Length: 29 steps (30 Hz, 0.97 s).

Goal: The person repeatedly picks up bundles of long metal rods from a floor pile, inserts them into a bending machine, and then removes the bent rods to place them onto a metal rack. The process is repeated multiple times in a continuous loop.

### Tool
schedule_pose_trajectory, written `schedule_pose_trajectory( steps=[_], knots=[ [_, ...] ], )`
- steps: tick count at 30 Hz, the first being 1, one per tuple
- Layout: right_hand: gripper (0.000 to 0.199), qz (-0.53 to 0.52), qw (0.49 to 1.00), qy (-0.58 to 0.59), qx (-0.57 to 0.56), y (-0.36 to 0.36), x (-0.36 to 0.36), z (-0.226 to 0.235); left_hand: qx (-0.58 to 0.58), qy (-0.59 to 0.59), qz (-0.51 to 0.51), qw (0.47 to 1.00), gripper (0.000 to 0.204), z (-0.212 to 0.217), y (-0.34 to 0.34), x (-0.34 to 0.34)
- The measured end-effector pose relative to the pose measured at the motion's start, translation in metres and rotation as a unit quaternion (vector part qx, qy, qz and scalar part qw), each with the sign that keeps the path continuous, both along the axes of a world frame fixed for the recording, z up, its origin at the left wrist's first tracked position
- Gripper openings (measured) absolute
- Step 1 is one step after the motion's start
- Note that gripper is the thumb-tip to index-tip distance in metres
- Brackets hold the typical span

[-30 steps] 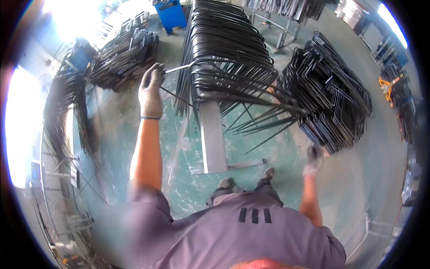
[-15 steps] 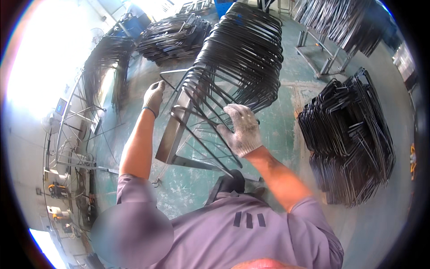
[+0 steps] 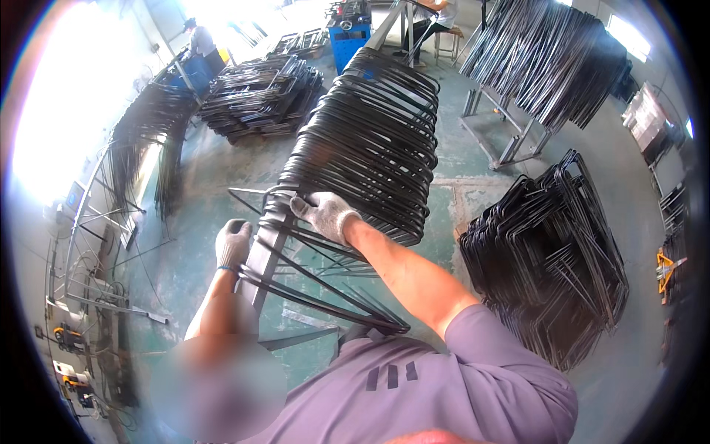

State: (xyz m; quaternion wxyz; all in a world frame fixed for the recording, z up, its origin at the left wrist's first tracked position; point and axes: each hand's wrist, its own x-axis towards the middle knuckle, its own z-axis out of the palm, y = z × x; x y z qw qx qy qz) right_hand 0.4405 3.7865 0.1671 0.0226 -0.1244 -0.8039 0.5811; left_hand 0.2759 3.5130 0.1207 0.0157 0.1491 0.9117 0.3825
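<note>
Black bent metal rods (image 3: 362,140) hang in a dense row along a metal beam (image 3: 260,268) in front of me. My right hand (image 3: 324,215), in a pale knit glove, reaches across the beam; its fingers are curled on the bent rods at the row's near end. Left of the beam, my gloved left hand (image 3: 234,243) is closed, beside the bent ends of several looser rods (image 3: 325,296). What lies inside its fingers is hidden. Those looser rods slant toward my body, their tips close to my shirt.
To the right, a stack of bent black frames (image 3: 547,259) stands on the floor. Behind it is a loaded rack (image 3: 543,66) of rods. More frames (image 3: 259,96) and hanging rods (image 3: 151,126) stand at far left. A person (image 3: 200,44) works at the far left, another sits at the back.
My right hand has moved left and forward onto the rods at the beam. My left hand has come down and nearer. Several rods near me now lie closer together, and the view has shifted.
</note>
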Motion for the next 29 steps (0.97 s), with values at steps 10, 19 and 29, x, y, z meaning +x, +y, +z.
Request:
schedule_pose_trajectory(
  steps=[10,19,29],
  knots=[
    [0.035,0.001,0.997,0.078,0.002,0.072,0.130,-0.039,0.209,0.045,-0.010,0.977,0.018,0.124,-0.021,0.126],
    [0.039,-0.109,0.992,-0.007,0.063,0.165,0.267,-0.059,0.249,0.164,0.186,0.936,0.026,0.077,0.057,0.284],
    [0.037,-0.037,0.937,0.276,0.211,0.203,0.245,-0.021,0.630,-0.066,0.282,0.720,0.029,0.057,0.152,0.218]
  ],
)
